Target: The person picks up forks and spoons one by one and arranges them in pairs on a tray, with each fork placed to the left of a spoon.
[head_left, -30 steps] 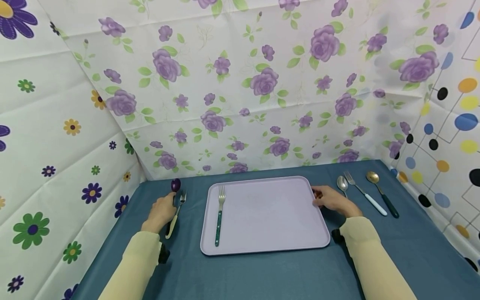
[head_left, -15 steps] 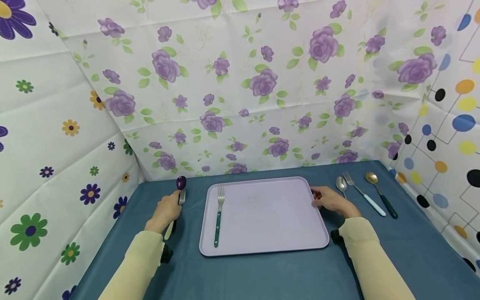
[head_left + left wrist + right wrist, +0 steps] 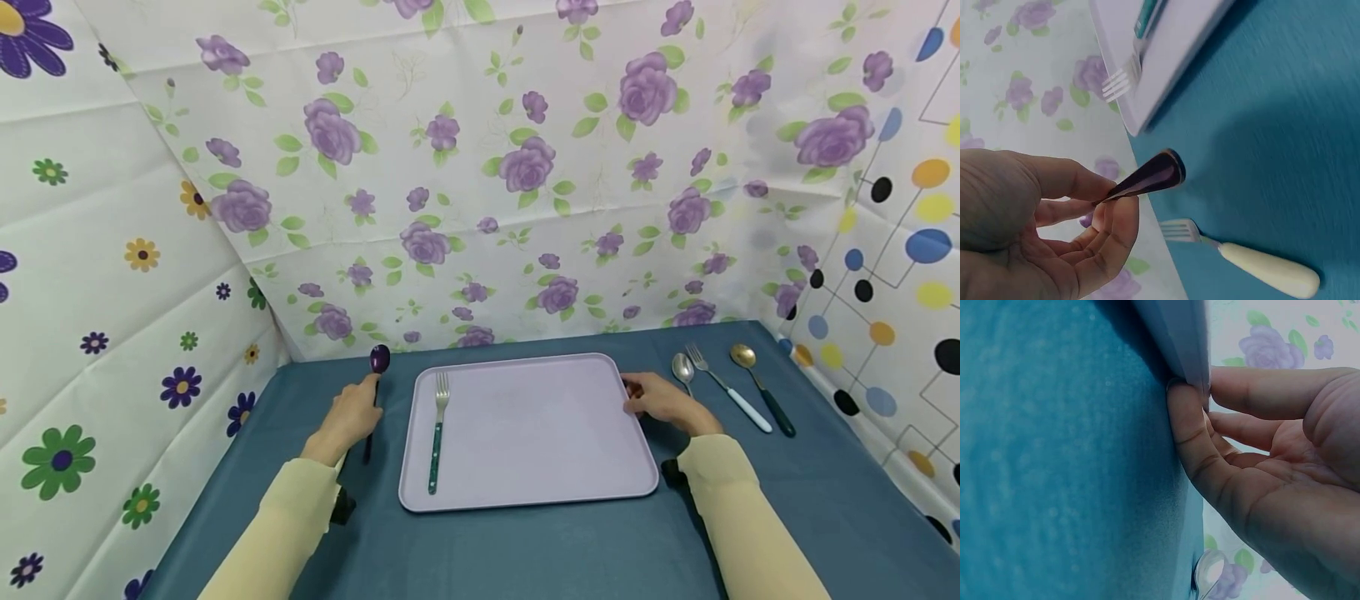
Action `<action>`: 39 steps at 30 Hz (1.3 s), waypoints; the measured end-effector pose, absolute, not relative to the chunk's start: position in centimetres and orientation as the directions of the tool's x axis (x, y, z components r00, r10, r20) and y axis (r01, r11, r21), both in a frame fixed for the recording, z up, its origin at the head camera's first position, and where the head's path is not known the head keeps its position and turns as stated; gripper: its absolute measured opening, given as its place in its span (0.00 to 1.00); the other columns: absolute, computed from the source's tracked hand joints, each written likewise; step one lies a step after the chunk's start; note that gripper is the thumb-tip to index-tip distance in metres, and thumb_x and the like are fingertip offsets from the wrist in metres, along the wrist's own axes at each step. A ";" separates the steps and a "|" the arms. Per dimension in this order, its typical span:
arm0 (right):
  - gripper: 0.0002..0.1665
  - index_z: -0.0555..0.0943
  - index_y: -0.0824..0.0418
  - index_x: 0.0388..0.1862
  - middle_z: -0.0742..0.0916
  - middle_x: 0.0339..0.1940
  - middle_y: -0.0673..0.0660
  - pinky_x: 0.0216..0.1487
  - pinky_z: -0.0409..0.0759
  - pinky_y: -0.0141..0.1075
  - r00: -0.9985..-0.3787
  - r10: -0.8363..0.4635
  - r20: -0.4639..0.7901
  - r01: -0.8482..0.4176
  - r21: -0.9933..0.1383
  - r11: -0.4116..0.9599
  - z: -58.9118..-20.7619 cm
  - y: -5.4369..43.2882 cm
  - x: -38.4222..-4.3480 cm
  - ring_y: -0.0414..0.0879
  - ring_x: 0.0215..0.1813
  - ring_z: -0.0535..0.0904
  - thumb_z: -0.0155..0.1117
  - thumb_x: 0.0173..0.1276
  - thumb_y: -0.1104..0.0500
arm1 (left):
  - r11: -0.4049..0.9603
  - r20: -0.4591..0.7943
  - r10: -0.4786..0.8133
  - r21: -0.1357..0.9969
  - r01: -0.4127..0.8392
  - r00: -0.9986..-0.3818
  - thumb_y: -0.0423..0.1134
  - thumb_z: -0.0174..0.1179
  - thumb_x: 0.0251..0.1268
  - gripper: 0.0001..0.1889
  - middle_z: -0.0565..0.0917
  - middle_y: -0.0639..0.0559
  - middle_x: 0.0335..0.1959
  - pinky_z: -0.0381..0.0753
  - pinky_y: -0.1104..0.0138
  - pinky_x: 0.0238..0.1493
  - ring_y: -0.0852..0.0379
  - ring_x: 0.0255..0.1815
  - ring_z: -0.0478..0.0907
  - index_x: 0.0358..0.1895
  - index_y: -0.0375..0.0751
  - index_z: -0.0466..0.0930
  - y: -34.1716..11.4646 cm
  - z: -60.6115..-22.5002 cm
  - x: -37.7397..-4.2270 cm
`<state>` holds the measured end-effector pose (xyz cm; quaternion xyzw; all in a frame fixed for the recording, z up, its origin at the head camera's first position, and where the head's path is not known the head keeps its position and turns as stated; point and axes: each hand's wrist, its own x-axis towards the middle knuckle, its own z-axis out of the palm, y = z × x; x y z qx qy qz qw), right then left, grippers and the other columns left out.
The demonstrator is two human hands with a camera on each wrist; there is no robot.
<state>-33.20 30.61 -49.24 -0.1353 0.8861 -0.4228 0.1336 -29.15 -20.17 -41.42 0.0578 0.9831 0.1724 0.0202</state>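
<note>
My left hand (image 3: 348, 419) pinches a dark purple spoon (image 3: 380, 359) between thumb and fingers, left of the lilac tray (image 3: 540, 433). In the left wrist view the spoon's handle end (image 3: 1159, 173) sticks out past the fingertips, above the blue cloth. A cream-handled fork (image 3: 1266, 269) lies on the cloth nearby; in the head view that hand mostly hides it. With my right hand (image 3: 667, 404) I grip the tray's right edge, one digit under the rim in the right wrist view. A green-handled fork (image 3: 435, 450) lies lengthwise at the tray's left side.
Right of the tray lie a silver spoon (image 3: 683, 367), a white-handled fork (image 3: 731, 390) and a gold spoon with a dark green handle (image 3: 765, 389). A flowered cloth wall (image 3: 465, 192) rises behind the table; patterned cloths also stand at both sides.
My left hand has lifted the purple spoon off its place beside the cream-handled fork and moved it right, toward the tray. The right hand has kept its hold on the tray edge.
</note>
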 end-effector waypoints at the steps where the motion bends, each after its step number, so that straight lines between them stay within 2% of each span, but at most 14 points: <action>1: 0.40 0.60 0.83 0.75 0.79 0.37 0.60 0.40 0.79 0.40 -0.928 -0.351 -0.125 -0.123 -0.787 0.605 -49.2 30.6 -33.2 0.50 0.38 0.75 0.63 0.68 0.72 | 0.932 -0.022 0.124 0.345 0.109 -0.992 0.26 0.55 0.72 0.31 0.76 0.20 0.62 0.79 0.38 0.57 0.24 0.59 0.77 0.76 0.22 0.61 -19.9 -41.4 -29.1; 4: 0.40 0.60 0.84 0.75 0.79 0.37 0.60 0.40 0.79 0.40 -0.927 -0.353 -0.125 -0.122 -0.789 0.602 -49.2 30.5 -33.1 0.50 0.38 0.76 0.63 0.68 0.72 | 0.929 -0.029 0.130 0.353 0.112 -0.991 0.26 0.55 0.72 0.31 0.76 0.21 0.63 0.80 0.40 0.56 0.26 0.59 0.77 0.76 0.23 0.61 -19.3 -41.2 -29.0; 8: 0.40 0.59 0.83 0.76 0.79 0.37 0.60 0.39 0.79 0.39 -0.928 -0.348 -0.134 -0.110 -0.793 0.599 -49.1 30.5 -33.1 0.49 0.38 0.76 0.62 0.68 0.72 | 0.922 -0.039 0.142 0.368 0.118 -0.989 0.26 0.55 0.73 0.31 0.78 0.23 0.61 0.81 0.46 0.49 0.29 0.57 0.79 0.77 0.24 0.60 -18.6 -41.0 -28.9; 10: 0.41 0.59 0.83 0.76 0.79 0.38 0.60 0.39 0.79 0.39 -0.928 -0.347 -0.138 -0.107 -0.793 0.600 -49.1 30.5 -33.1 0.50 0.38 0.76 0.62 0.68 0.72 | 0.920 -0.043 0.144 0.373 0.118 -0.989 0.26 0.56 0.73 0.31 0.81 0.25 0.56 0.80 0.50 0.44 0.33 0.51 0.81 0.77 0.24 0.60 -18.3 -40.9 -28.9; 14: 0.41 0.59 0.84 0.76 0.79 0.38 0.61 0.41 0.79 0.40 -0.928 -0.346 -0.138 -0.108 -0.790 0.603 -49.1 30.5 -33.1 0.50 0.39 0.76 0.62 0.68 0.72 | 0.922 -0.035 0.148 0.366 0.125 -0.988 0.26 0.57 0.72 0.31 0.85 0.33 0.39 0.78 0.55 0.36 0.43 0.35 0.82 0.76 0.24 0.62 -17.7 -40.6 -28.8; 17: 0.41 0.59 0.83 0.76 0.79 0.39 0.61 0.42 0.80 0.41 -0.930 -0.340 -0.138 -0.105 -0.789 0.606 -49.1 30.4 -33.1 0.50 0.39 0.76 0.63 0.68 0.72 | 0.923 -0.026 0.157 0.360 0.138 -0.987 0.25 0.57 0.70 0.31 0.84 0.36 0.32 0.78 0.54 0.37 0.45 0.30 0.80 0.76 0.24 0.62 -17.4 -40.5 -28.9; 19: 0.40 0.60 0.83 0.76 0.80 0.39 0.61 0.42 0.80 0.41 -0.932 -0.336 -0.139 -0.102 -0.787 0.609 -49.1 30.5 -33.1 0.50 0.40 0.76 0.63 0.68 0.72 | 0.923 -0.011 0.169 0.352 0.154 -0.986 0.25 0.57 0.69 0.32 0.84 0.37 0.32 0.80 0.51 0.42 0.45 0.32 0.81 0.75 0.24 0.63 -17.2 -40.6 -29.0; 22: 0.40 0.60 0.82 0.76 0.80 0.39 0.61 0.42 0.81 0.40 -0.934 -0.329 -0.142 -0.098 -0.783 0.614 -49.2 30.5 -33.1 0.51 0.41 0.76 0.63 0.68 0.72 | 0.920 -0.022 0.177 0.360 0.158 -0.984 0.25 0.57 0.69 0.32 0.82 0.39 0.25 0.79 0.50 0.44 0.46 0.25 0.77 0.76 0.24 0.63 -16.8 -40.8 -29.2; 26: 0.41 0.59 0.83 0.76 0.79 0.38 0.60 0.42 0.80 0.41 -0.932 -0.331 -0.146 -0.095 -0.784 0.613 -49.1 30.6 -33.2 0.50 0.40 0.76 0.63 0.68 0.71 | 0.917 -0.006 0.176 0.365 0.161 -0.984 0.26 0.59 0.70 0.31 0.86 0.35 0.34 0.81 0.48 0.48 0.44 0.32 0.82 0.75 0.24 0.64 -16.2 -41.1 -29.2; 29: 0.41 0.59 0.84 0.76 0.79 0.38 0.60 0.42 0.78 0.41 -0.931 -0.334 -0.145 -0.098 -0.783 0.614 -49.1 30.7 -33.3 0.50 0.39 0.76 0.63 0.68 0.72 | 0.912 0.007 0.171 0.379 0.160 -0.985 0.26 0.60 0.70 0.30 0.84 0.28 0.53 0.82 0.44 0.55 0.36 0.52 0.84 0.74 0.24 0.66 -15.7 -41.3 -29.0; 31: 0.41 0.58 0.84 0.76 0.79 0.37 0.59 0.41 0.78 0.40 -0.932 -0.332 -0.147 -0.095 -0.783 0.615 -49.2 30.7 -33.4 0.50 0.39 0.76 0.63 0.68 0.72 | 0.905 0.002 0.173 0.393 0.160 -0.985 0.26 0.59 0.71 0.30 0.82 0.26 0.58 0.83 0.44 0.55 0.33 0.57 0.82 0.74 0.24 0.66 -15.4 -41.6 -29.0; 34: 0.41 0.58 0.84 0.76 0.79 0.38 0.60 0.41 0.78 0.39 -0.932 -0.330 -0.149 -0.092 -0.785 0.612 -49.2 30.7 -33.4 0.50 0.38 0.76 0.62 0.68 0.72 | 0.903 -0.009 0.177 0.399 0.159 -0.984 0.26 0.59 0.70 0.30 0.82 0.27 0.57 0.85 0.47 0.50 0.35 0.54 0.84 0.74 0.25 0.66 -15.0 -41.9 -29.0; 36: 0.41 0.58 0.83 0.76 0.79 0.38 0.60 0.40 0.78 0.38 -0.932 -0.331 -0.150 -0.090 -0.788 0.609 -49.3 30.7 -33.5 0.49 0.38 0.76 0.62 0.68 0.72 | 0.901 -0.026 0.176 0.407 0.150 -0.984 0.26 0.59 0.71 0.30 0.85 0.29 0.51 0.85 0.51 0.41 0.39 0.44 0.86 0.75 0.26 0.66 -14.7 -42.1 -28.9; 39: 0.41 0.58 0.83 0.76 0.79 0.37 0.60 0.39 0.78 0.38 -0.933 -0.328 -0.150 -0.085 -0.792 0.605 -49.3 30.7 -33.5 0.49 0.38 0.76 0.62 0.68 0.72 | 0.900 -0.050 0.173 0.414 0.137 -0.984 0.26 0.58 0.71 0.30 0.86 0.34 0.42 0.79 0.58 0.30 0.48 0.30 0.81 0.76 0.28 0.65 -14.3 -42.2 -28.8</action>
